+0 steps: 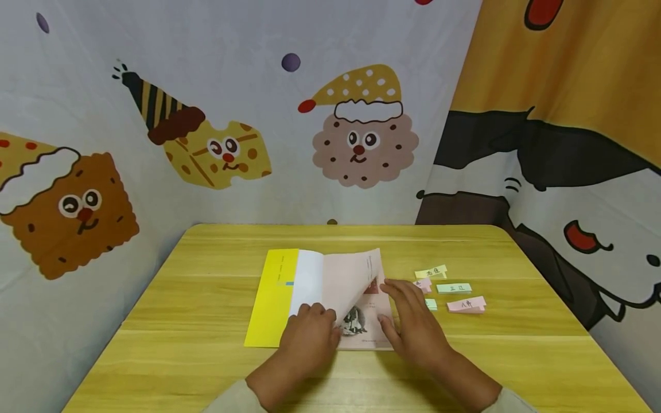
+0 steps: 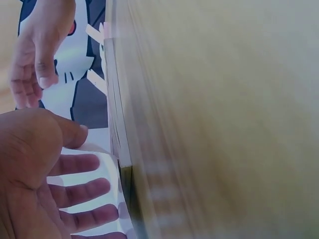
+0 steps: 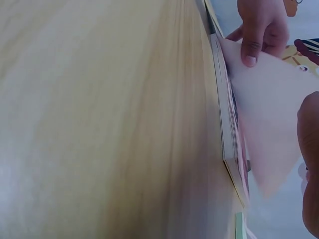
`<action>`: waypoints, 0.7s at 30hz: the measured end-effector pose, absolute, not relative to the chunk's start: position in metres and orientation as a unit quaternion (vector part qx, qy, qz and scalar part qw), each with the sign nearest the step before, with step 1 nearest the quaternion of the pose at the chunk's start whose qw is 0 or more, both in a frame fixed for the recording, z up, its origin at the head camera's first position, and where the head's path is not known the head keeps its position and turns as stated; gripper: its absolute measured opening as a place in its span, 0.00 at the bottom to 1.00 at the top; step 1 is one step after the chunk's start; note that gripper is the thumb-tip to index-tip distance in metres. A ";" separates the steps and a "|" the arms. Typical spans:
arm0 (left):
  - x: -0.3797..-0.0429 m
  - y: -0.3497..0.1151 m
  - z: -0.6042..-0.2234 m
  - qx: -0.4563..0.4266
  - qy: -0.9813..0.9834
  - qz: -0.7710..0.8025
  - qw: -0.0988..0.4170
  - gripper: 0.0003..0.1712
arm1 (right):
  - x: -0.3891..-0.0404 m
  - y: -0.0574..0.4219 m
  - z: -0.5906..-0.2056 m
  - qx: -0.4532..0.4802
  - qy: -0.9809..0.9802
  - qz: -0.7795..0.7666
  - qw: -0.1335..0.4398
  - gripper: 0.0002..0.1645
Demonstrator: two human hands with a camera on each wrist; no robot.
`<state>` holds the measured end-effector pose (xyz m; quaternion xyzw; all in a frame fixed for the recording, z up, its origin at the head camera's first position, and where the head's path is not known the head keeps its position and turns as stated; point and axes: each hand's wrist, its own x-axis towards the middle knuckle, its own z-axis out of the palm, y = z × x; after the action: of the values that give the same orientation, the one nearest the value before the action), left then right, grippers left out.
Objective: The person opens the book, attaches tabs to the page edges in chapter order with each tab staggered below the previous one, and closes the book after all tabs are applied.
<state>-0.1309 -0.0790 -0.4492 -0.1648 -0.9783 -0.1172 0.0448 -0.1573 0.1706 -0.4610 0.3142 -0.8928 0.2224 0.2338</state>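
Note:
An open booklet point(image 1: 351, 264) lies on the table, its pale pink page point(image 3: 271, 94) lifted and curled over to the left. My left hand point(image 1: 311, 332) is at the booklet's lower middle and holds that page by its lower edge, thumb point(image 3: 250, 55) on the underside. Its other fingers point(image 2: 82, 193) spread over the white page point(image 1: 308, 281). At the booklet's right edge my right hand point(image 1: 415, 324) hovers with loosely bent fingers, holding nothing, its index fingertip close to the lifted corner. Beneath, a printed page point(image 1: 372, 338) shows a dark picture.
Right of the booklet lie several small folded paper slips with handwriting: a yellow slip point(image 1: 431, 272), a green slip point(image 1: 454, 288) and a pink slip point(image 1: 467, 304) among them. A yellow cover flap point(image 1: 265, 310) extends left on the wooden table point(image 1: 170, 298). Printed cartoon curtains point(image 1: 248, 34) hang behind.

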 end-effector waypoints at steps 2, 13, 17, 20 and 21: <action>-0.133 -0.080 -0.450 -0.156 -0.979 -0.123 0.052 0.14 | -0.158 0.171 -0.462 0.308 -0.898 0.221 0.223 0.32; -0.139 -0.086 -0.449 -0.129 -0.973 -0.122 0.147 0.20 | -0.155 0.165 -0.473 0.330 -0.923 0.160 0.118 0.26; -0.139 -0.088 -0.448 -0.115 -0.970 -0.139 0.163 0.24 | -0.154 0.163 -0.476 0.336 -0.925 0.149 0.090 0.27; -0.138 -0.089 -0.447 -0.108 -0.967 -0.151 0.176 0.27 | -0.155 0.164 -0.478 0.339 -0.926 0.146 0.074 0.28; -0.138 -0.090 -0.447 -0.108 -0.966 -0.151 0.182 0.28 | -0.155 0.164 -0.478 0.340 -0.926 0.146 0.070 0.28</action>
<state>-0.1383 -0.0899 -0.4466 -0.1079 -0.9655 -0.1512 0.1823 -0.1546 0.1637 -0.4779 0.3401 -0.9264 0.1456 0.0704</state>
